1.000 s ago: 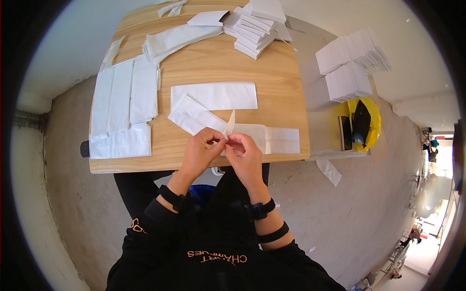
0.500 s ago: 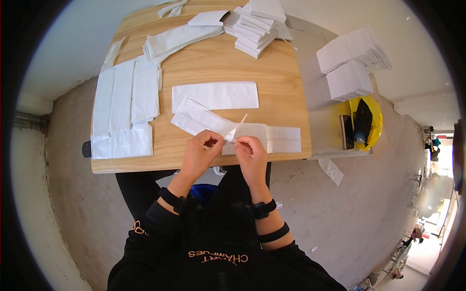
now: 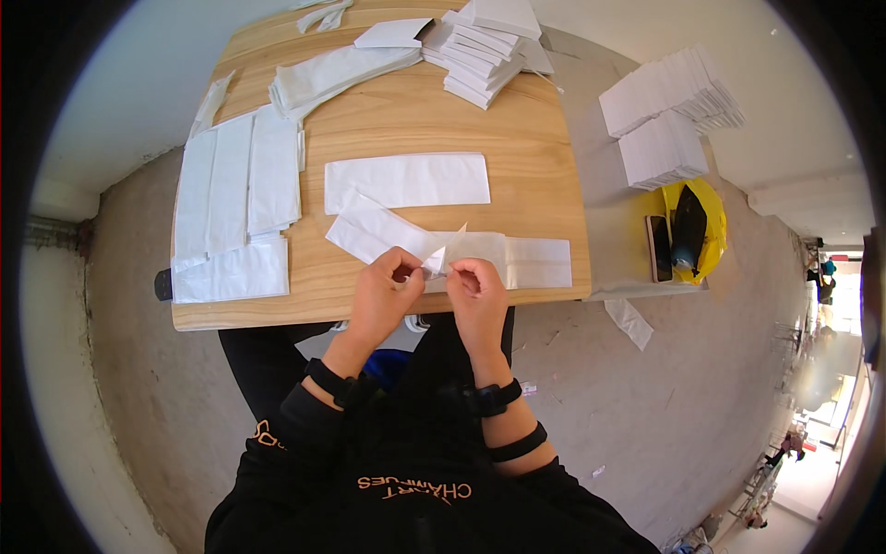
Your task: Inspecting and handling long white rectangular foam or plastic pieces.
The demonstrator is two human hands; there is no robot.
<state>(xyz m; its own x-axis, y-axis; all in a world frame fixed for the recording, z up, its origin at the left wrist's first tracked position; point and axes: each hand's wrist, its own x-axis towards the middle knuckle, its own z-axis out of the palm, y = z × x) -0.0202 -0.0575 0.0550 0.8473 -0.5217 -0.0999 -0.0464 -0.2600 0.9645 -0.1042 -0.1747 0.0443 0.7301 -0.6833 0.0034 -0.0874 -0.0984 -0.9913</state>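
Both my hands meet at the near edge of a wooden table [image 3: 434, 120]. My left hand [image 3: 386, 294] and my right hand [image 3: 478, 294] pinch the same long white paper piece [image 3: 517, 258], whose small corner flap stands up between my fingers. The rest of that piece lies flat to the right. A second white strip [image 3: 369, 231] lies slanted just beyond my left hand. Farther back rests a flat white rectangle [image 3: 406, 180].
Flat white sheets [image 3: 231, 194] cover the table's left side. Folded white pieces are stacked at the far edge [image 3: 480, 46]. To the right, a lower surface holds two white stacks [image 3: 664, 120], a phone [image 3: 658, 247] and a yellow object [image 3: 697, 226].
The raised corner flap between my fingers has dropped lower and got smaller. Both hands stay at the table's near edge, shifted slightly.
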